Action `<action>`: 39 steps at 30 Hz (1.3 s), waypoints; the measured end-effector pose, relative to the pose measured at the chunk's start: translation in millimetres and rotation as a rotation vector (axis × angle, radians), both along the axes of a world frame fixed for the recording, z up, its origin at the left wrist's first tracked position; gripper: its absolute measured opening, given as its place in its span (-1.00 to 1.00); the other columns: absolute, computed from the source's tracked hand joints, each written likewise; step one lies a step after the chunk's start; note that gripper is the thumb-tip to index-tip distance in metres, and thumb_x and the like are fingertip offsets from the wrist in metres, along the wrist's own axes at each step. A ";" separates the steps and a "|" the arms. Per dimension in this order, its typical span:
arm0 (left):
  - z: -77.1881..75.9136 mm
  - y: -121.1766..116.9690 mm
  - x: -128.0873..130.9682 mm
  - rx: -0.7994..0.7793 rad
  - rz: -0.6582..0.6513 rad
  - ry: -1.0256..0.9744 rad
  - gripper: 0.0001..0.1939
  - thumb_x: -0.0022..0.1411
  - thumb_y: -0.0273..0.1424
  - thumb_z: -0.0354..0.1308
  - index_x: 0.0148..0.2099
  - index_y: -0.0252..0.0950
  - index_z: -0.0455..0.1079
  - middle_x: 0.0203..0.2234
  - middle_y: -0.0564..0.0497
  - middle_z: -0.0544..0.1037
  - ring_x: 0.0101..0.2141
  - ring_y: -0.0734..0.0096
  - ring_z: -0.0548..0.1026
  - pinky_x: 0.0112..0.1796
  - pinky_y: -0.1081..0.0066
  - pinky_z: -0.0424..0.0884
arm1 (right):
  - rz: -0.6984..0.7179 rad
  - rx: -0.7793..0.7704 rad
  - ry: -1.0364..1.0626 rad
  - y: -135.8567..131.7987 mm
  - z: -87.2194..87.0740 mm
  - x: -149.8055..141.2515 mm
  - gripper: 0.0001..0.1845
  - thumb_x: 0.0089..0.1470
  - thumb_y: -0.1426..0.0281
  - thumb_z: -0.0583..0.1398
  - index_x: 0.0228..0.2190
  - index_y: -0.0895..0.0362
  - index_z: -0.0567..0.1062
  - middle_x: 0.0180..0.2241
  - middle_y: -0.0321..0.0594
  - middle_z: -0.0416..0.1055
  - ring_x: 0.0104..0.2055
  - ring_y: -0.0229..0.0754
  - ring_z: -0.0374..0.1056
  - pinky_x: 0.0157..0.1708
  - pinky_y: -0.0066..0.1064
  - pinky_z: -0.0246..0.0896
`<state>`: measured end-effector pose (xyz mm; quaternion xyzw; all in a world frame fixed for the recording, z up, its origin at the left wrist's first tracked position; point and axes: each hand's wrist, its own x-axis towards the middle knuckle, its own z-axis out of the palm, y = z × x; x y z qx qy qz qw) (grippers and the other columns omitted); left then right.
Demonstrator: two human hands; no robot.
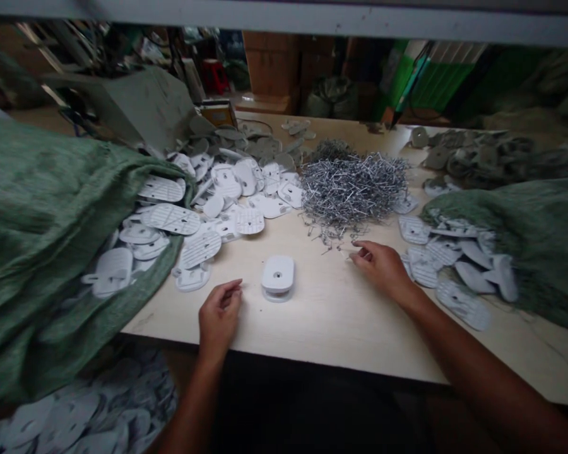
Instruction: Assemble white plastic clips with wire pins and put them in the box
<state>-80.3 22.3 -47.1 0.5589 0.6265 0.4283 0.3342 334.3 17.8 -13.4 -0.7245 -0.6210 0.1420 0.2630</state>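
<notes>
My left hand (219, 313) rests near the front edge of the table (331, 315), fingers curled together; what it pinches, if anything, is too small to see. Just right of it lies a small stack of white plastic pieces (278, 277) with a hole in the top. My right hand (381, 267) reaches toward the near edge of a pile of small metal pins (353, 184), fingertips pinched on a thin pin.
White plastic shells (208, 208) spill from a green sack (42, 233) at the left. Another green sack (525, 233) with white shells (454, 265) lies at the right. Grey parts (478, 154) are heaped at the back. More white shells (76, 416) lie below the table.
</notes>
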 end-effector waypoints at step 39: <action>32.9 -72.5 39.9 -0.294 -0.350 -0.224 -0.74 0.39 -0.18 0.27 -0.21 -0.27 0.56 -0.48 0.05 0.56 -0.46 0.39 0.55 -0.38 0.46 0.43 | 0.225 -0.683 1.251 -63.1 5.3 -144.8 -0.48 0.06 0.02 0.50 -0.21 0.22 0.69 -0.42 -0.15 0.56 -0.52 -0.33 0.34 -0.55 -0.53 0.26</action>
